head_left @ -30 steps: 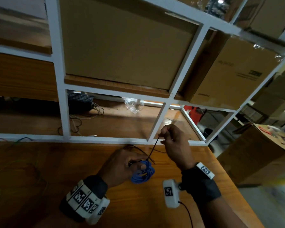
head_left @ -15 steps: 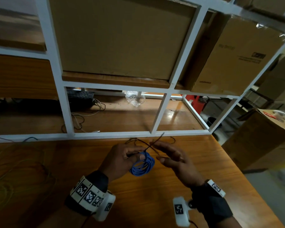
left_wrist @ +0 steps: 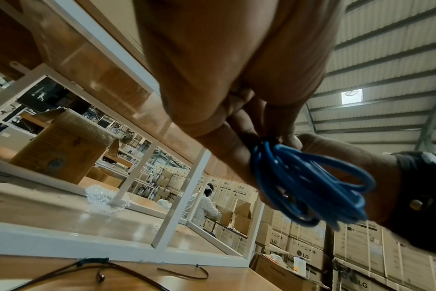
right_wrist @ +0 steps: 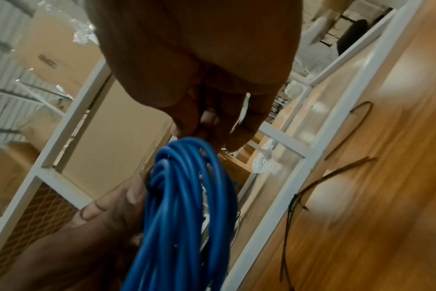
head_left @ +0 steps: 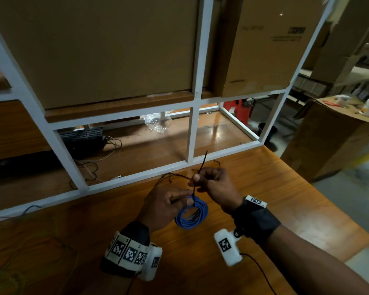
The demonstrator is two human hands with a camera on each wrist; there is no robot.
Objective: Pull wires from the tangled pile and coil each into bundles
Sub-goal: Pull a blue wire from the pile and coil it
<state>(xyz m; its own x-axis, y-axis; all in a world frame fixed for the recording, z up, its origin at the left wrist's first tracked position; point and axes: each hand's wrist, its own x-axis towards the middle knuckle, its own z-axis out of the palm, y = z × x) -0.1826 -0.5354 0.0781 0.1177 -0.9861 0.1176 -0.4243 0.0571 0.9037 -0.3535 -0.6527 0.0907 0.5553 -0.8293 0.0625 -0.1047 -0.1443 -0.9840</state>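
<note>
A coil of blue wire (head_left: 191,215) hangs just above the wooden table (head_left: 275,209), and my left hand (head_left: 170,204) pinches it at its top edge. The same blue coil (left_wrist: 309,187) fills the left wrist view beside the fingertips. A thin black tie (head_left: 201,167) runs up from the coil. My right hand (head_left: 211,184) pinches that tie a little above the coil, with the tie's free end sticking up past the fingers. The right wrist view has the blue coil (right_wrist: 184,206) below my right fingers (right_wrist: 212,126).
Loose black ties (head_left: 170,176) lie on the table near the white shelf frame (head_left: 192,135). Cardboard boxes (head_left: 107,50) sit on the shelf above. Thin wires (head_left: 0,277) lie at the table's left end. The table edge runs along the right.
My right hand, open-fingered beside the coil half a second ago, has closed on the black tie and risen above the coil. My left hand keeps its hold on the blue coil.
</note>
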